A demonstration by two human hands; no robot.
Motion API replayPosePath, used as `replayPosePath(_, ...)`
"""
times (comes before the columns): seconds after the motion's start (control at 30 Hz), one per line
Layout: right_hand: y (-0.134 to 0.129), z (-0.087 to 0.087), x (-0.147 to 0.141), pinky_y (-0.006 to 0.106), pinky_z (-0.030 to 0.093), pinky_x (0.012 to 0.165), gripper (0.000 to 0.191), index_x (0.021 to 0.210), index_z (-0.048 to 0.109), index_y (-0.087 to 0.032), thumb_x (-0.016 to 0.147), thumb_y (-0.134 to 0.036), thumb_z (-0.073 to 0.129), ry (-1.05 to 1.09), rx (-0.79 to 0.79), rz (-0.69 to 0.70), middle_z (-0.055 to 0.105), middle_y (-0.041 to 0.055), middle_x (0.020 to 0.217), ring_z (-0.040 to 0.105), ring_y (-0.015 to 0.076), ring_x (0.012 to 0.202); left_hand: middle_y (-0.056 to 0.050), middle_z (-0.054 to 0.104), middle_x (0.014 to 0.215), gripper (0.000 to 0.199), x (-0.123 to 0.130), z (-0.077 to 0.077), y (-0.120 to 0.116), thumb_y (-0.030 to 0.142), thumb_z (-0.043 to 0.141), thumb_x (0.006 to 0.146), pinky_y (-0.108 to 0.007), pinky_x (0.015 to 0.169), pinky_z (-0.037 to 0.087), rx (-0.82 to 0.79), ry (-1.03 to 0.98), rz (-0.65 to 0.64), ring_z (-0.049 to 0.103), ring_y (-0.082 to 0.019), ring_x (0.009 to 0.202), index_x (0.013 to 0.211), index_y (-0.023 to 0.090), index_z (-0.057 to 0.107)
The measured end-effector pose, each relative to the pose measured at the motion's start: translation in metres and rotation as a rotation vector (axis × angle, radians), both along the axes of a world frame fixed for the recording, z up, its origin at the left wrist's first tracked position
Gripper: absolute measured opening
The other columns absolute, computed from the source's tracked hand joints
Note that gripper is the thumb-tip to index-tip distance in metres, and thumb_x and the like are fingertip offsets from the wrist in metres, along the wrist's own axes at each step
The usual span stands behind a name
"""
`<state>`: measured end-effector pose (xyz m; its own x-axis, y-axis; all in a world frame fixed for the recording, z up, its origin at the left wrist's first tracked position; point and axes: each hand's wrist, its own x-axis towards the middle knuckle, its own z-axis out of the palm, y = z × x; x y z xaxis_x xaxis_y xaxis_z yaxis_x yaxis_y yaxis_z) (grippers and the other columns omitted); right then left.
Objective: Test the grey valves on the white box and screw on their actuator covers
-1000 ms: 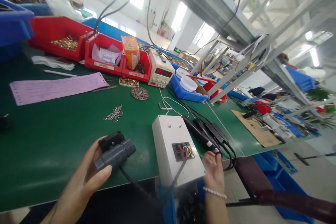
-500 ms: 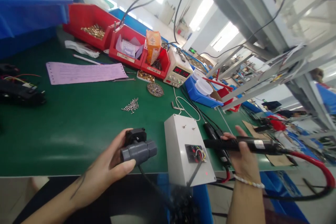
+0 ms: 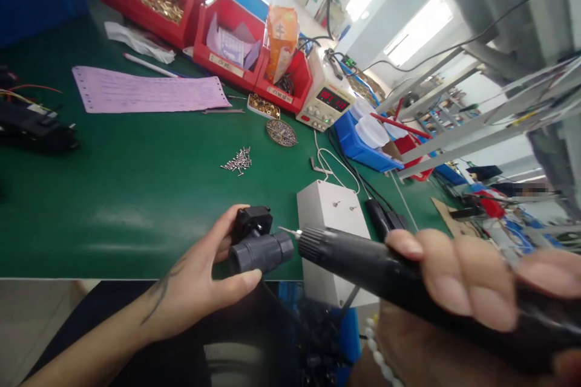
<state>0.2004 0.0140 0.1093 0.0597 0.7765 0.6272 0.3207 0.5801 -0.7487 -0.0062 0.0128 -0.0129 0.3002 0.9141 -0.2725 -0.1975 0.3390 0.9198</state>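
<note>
My left hand (image 3: 204, 281) is closed round a dark grey plastic valve (image 3: 263, 253) with a black housing (image 3: 254, 221) attached on its far side. The valve is held above the bench's front edge. My right hand (image 3: 463, 278) grips a black electric screwdriver (image 3: 358, 260), which points leftward across the view. Its thin bit ends just beside the black housing and the valve's right end; whether it touches cannot be told. Behind the screwdriver stands a light grey box (image 3: 313, 205) with two toggle switches on top, partly covered. A pile of small screws (image 3: 238, 161) lies beyond the valve.
Red bins (image 3: 227, 63) and a power supply (image 3: 329, 94) line the back. Nearer are a small dish (image 3: 281, 132), a pink sheet (image 3: 149, 94) and a black assembly with wires (image 3: 36, 127). A second black tool (image 3: 376, 217) lies beyond the box.
My right hand has brought the electric screwdriver from the right side of the box toward me and leftward, its bit now beside the valve. My left hand keeps hold of the valve.
</note>
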Motion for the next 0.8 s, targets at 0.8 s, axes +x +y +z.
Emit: replayPosePath(0.8, 0.01, -0.007, -0.053, 0.035, 0.054, 0.073, 0.022, 0.084, 0.056, -0.023, 0.098, -0.033, 0.07, 0.188, -0.173, 0.292, 0.055, -0.0076, 0.062, 0.057, 0.0103, 0.056, -0.007, 0.064, 0.139, 0.082, 0.0, 0.007, 0.005, 0.042, 0.078, 0.075, -0.049, 0.118, 0.041, 0.098, 0.008, -0.056, 0.059, -0.035, 0.133, 0.147, 0.029, 0.04)
